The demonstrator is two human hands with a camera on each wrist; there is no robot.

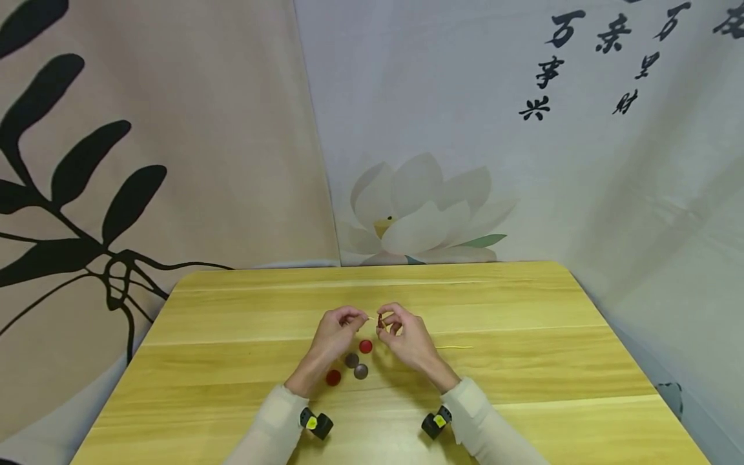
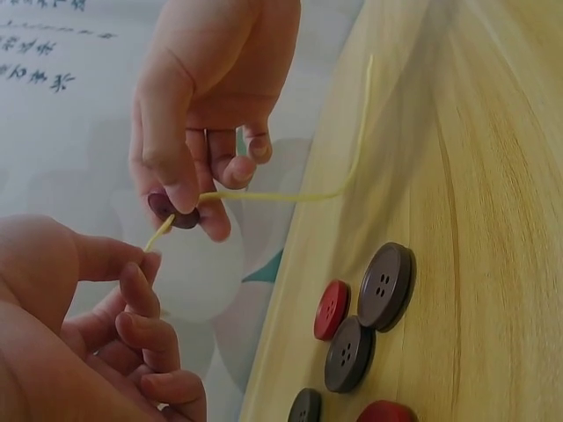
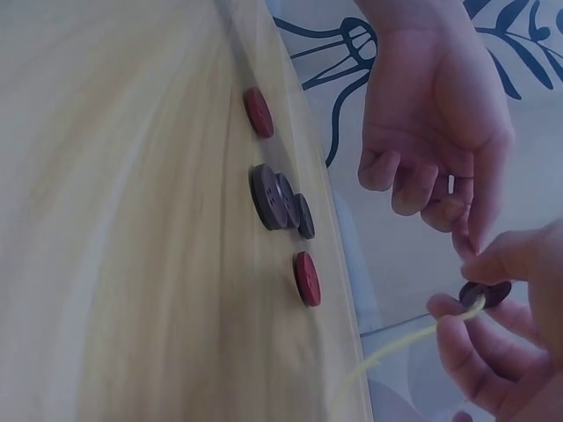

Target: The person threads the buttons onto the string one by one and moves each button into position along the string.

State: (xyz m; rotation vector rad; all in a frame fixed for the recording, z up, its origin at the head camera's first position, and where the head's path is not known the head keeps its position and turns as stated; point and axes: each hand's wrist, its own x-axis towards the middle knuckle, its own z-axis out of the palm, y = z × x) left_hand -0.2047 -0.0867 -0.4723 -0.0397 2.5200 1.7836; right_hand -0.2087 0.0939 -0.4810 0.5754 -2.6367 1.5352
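Observation:
Over the table my right hand (image 1: 405,336) pinches a dark red button (image 2: 180,211) between thumb and fingers. A yellow cord (image 2: 281,196) passes through this button; its long tail bends away beyond the right hand, over the table. My left hand (image 1: 337,330) pinches the short end of the cord between thumb and index fingertip, close beside the button. In the right wrist view the button (image 3: 485,294) is partly covered by the right fingers. Below the hands lie a red button (image 1: 365,347) and a brown button (image 1: 351,360).
Another brown button (image 1: 361,371) and a second red button (image 1: 333,378) lie near the left wrist. A smaller dark button (image 2: 304,406) shows in the left wrist view. The wooden table (image 1: 232,323) ends at a printed cloth backdrop (image 1: 442,116).

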